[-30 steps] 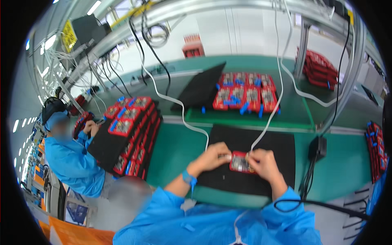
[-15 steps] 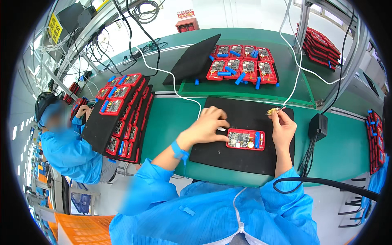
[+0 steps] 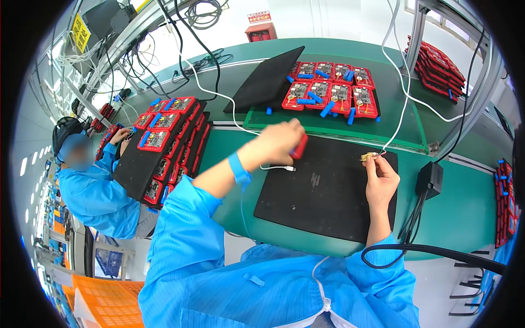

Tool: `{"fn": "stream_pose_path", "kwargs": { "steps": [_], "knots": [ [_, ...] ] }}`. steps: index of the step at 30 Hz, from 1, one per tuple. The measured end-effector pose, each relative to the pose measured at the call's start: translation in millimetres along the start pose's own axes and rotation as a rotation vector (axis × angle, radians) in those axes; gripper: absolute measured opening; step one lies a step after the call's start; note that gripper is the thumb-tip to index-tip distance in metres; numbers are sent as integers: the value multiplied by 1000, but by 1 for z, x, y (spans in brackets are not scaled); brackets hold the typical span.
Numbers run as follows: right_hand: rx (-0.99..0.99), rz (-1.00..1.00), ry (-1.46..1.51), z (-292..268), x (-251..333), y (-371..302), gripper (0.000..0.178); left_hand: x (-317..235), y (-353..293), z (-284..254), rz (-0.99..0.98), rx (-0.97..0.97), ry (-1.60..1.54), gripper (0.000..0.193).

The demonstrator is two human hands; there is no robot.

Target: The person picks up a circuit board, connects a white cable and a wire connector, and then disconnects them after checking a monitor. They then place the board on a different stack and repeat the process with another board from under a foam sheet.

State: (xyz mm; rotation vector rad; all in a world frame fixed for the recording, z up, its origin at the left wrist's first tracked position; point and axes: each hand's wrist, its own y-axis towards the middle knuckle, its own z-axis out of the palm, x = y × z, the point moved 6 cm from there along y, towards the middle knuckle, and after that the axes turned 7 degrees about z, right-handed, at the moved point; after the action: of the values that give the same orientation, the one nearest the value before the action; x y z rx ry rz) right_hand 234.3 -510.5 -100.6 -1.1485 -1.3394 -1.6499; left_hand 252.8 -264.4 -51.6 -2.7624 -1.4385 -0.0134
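My left hand (image 3: 275, 143) is closed on a red-cased circuit board (image 3: 299, 147), lifted above the far left part of a black mat (image 3: 328, 199). Only the red edge of that case shows past my fingers, and the hand is slightly blurred. Between the thumb and fingers of my right hand (image 3: 381, 177) is a small yellowish connector (image 3: 369, 157) at the end of a white cable (image 3: 403, 109). It is held over the mat's far right side. Below my left hand, a white USB cable plug (image 3: 289, 168) lies on the mat's left edge.
Beyond the mat, red-cased boards (image 3: 328, 95) with blue pieces sit in rows beside a tilted black panel (image 3: 262, 82). Stacked trays of boards (image 3: 169, 147) stand left, near a co-worker (image 3: 95, 180). A black power adapter (image 3: 430, 179) with cables hangs at right.
My left hand has picked the red-cased board up off the mat and carried it up and away from me. My right hand still holds the connector in nearly the same place.
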Motion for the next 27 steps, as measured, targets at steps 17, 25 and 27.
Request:
{"fn": "stream_pose_path", "kwargs": {
  "steps": [17, 25, 27],
  "knots": [
    [38, -61, -111, 3, 11, -3, 12, 79, -10, -24, 122, -346, 426, 49],
    [39, -65, -98, 4, 8, -4, 13, 132, -4, 14, 130, -276, 395, 54],
    [40, -69, -94, 4, 7, -4, 13, 131, -2, 12, 198, -365, 406, 55]
  ]
}}
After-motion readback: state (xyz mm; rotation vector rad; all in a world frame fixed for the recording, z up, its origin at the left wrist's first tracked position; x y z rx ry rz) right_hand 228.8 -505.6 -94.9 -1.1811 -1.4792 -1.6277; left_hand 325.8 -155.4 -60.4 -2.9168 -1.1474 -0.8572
